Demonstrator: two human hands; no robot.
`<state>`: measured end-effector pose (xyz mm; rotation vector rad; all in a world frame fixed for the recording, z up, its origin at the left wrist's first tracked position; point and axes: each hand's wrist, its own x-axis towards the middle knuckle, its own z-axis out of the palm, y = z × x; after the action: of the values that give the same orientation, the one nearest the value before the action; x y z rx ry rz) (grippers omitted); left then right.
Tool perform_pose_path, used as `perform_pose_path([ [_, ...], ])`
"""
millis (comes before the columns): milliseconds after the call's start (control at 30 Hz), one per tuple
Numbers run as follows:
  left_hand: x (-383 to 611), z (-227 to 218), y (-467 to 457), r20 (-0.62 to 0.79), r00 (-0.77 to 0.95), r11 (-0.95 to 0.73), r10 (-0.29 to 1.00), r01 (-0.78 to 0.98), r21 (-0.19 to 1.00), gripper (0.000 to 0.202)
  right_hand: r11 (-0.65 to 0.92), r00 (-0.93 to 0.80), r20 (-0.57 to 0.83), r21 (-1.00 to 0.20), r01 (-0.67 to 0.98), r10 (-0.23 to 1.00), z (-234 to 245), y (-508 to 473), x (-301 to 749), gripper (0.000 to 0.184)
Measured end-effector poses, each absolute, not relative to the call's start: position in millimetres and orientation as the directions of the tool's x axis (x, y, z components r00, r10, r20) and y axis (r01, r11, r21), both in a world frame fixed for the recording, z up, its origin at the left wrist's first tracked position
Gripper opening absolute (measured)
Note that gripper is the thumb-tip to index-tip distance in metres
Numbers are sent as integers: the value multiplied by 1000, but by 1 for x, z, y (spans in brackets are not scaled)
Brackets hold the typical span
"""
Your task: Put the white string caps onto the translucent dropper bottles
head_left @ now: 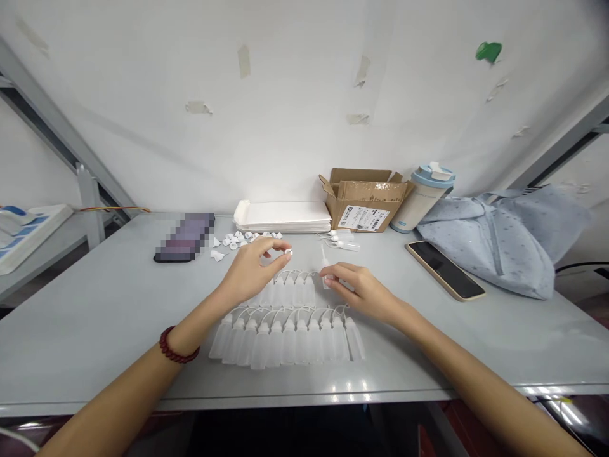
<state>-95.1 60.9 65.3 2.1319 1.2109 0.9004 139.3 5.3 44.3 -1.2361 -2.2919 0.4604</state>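
Observation:
My left hand (250, 268), a dark red beaded bracelet on its wrist, pinches a small white cap (288, 252) between thumb and fingertip. To its right, my right hand (364, 291) has its thumb and fingers closed around a small translucent squeeze bottle (325, 266), held upright with its thin nozzle pointing up. Below both hands lies a front row of several similar bottles (285, 343) with thin white loops at their necks. A shorter row of bottles (290, 292) lies behind it, partly hidden by my left hand.
Loose white caps (233, 241) are scattered behind my left hand. A few bottles (345, 240) lie before an open cardboard box (364, 206). White envelopes (285, 214), a tumbler (421, 200), two phones (445, 270) (185, 238) and a blue patterned cloth bag (485, 235) also rest on the grey table (109, 317).

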Motion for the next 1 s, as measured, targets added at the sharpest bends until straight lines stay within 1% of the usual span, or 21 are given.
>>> perform_pose_path([
  [100, -87, 69, 51, 197, 403, -370, 894, 414, 832, 23, 592, -476, 353, -508, 625, 805, 45, 1, 135, 21],
  [200, -80, 66, 45, 138, 428, -279, 893, 286, 917, 25, 648, -500, 414, -523, 553, 761, 47, -6, 128, 18],
  [300, -76, 63, 41, 95, 430, -183, 898, 169, 968, 25, 685, -520, 448, -529, 501, 727, 49, -13, 120, 15],
  [367, -75, 64, 39, 86, 431, -152, 898, 121, 981, 24, 697, -530, 457, -535, 478, 714, 50, -15, 117, 13],
  [500, -74, 67, 37, 73, 461, -143, 884, 120, 982, 23, 686, -525, 449, -563, 462, 723, 51, -17, 116, 10],
  [700, -75, 70, 35, 109, 521, -190, 847, 106, 976, 21, 638, -492, 420, -613, 465, 762, 52, -18, 117, 5],
  [800, -74, 70, 35, 111, 530, -217, 841, 141, 966, 20, 610, -474, 403, -647, 457, 783, 54, -18, 117, 6],
  [1000, -77, 71, 36, 137, 552, -300, 823, 217, 929, 20, 597, -472, 392, -669, 443, 790, 53, -18, 117, 5],
])
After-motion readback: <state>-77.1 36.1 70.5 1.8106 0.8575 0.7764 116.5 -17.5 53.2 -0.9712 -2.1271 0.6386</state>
